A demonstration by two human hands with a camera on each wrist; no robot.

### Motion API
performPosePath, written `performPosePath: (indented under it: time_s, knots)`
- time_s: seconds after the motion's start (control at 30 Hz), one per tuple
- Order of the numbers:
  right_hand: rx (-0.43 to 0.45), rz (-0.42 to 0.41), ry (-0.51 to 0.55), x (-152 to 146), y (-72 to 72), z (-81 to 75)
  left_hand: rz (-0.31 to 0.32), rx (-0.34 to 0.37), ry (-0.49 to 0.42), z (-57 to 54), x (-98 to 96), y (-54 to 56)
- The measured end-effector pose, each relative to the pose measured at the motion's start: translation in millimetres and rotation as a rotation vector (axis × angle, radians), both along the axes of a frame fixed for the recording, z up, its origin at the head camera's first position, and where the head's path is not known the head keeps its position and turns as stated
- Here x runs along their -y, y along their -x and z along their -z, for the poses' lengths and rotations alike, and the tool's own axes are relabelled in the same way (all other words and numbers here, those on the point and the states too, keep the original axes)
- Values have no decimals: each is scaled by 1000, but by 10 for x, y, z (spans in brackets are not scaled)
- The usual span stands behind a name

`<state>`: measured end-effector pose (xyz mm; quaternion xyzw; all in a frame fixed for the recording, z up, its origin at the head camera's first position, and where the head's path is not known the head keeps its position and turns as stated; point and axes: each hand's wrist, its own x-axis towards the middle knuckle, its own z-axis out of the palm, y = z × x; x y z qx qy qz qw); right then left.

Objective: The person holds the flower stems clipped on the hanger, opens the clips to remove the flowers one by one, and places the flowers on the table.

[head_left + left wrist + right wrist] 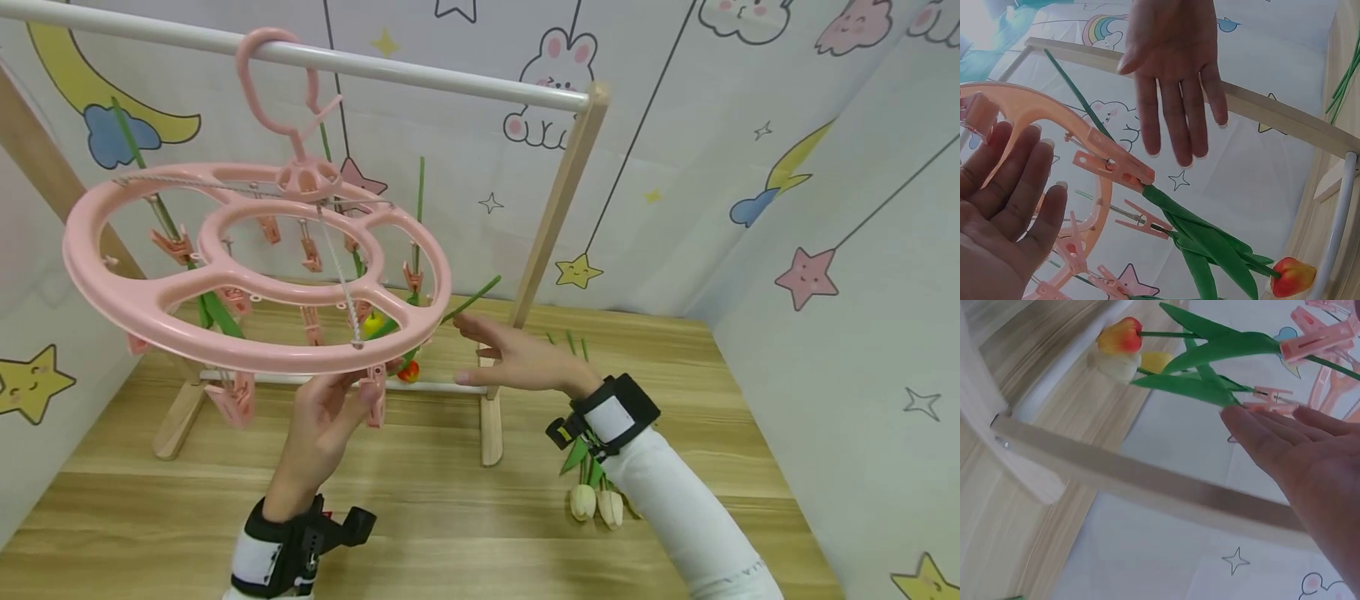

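A pink round clip hanger (pixel 247 354) hangs with several clothespins around its rings. My left hand (pixel 326 421) is under its front rim, the thumb at a pink clothespin (pixel 377 404). In the left wrist view, the fingers of my left hand (pixel 1004 219) are spread and gently bent, the index fingertip right at that clip. My right hand (pixel 525 358) is held out right of the hanger, fingers straight and holding nothing. Close to it, a red-yellow tulip (pixel 1294 277) hangs head down, its stem gripped by a clothespin (pixel 1116 165).
The hanger hooks over a white rod (pixel 450 79) on a wooden stand (pixel 558 208). Other tulips hang from clips, one yellow (pixel 372 323). White tulips (pixel 583 502) lie on the wooden table (pixel 450 533) beneath my right forearm. A patterned backdrop (pixel 675 250) stands behind.
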<state>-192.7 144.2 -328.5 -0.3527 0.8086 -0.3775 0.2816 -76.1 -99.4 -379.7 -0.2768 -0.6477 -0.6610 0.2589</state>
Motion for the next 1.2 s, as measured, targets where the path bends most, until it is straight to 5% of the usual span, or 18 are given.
performPosePath:
  time_s: [0.43,0.7,0.9,1.2]
  knots:
    - [-64,-16,241,230,-46,50,15,-26,-36,31,24,-13]
    - [-87,13,341,298,-93,64,-13,83,-64,48,42,-34]
    - [-100,38,331,302,-119,69,-8,190,-59,199,77,-3]
    - [-159,67,315,284,-159,55,-101,385,0,278,34,77]
